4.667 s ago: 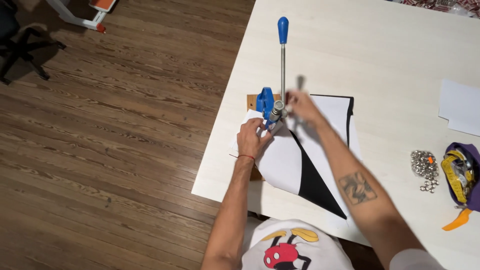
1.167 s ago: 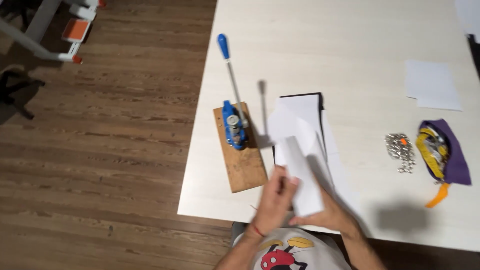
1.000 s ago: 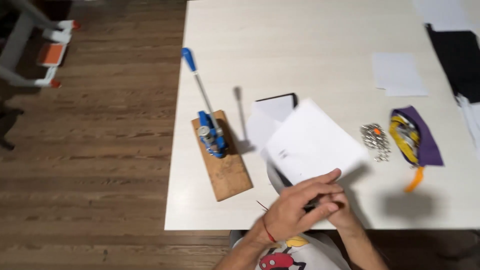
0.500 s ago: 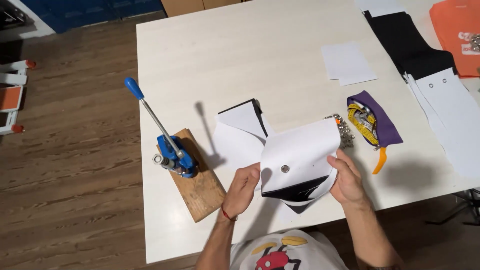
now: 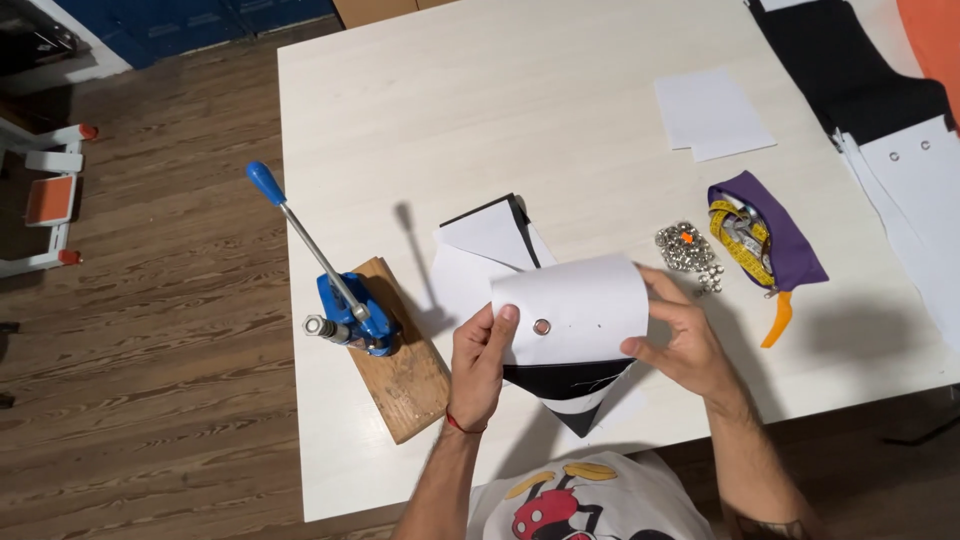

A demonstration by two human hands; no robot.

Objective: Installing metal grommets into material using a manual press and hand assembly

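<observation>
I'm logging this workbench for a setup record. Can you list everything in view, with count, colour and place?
folded piece: one, white over black, metal eyelet set in it, held above the table's near edge
hand press: one, blue, on a wooden base, table's left edge
eyelets: a pile, silver, right of the piece
pouch: one, purple, yellow tape measure inside
paper sheets: white, far right
table: one, pale
left hand: grips the piece's left side
right hand: grips its right side
</observation>
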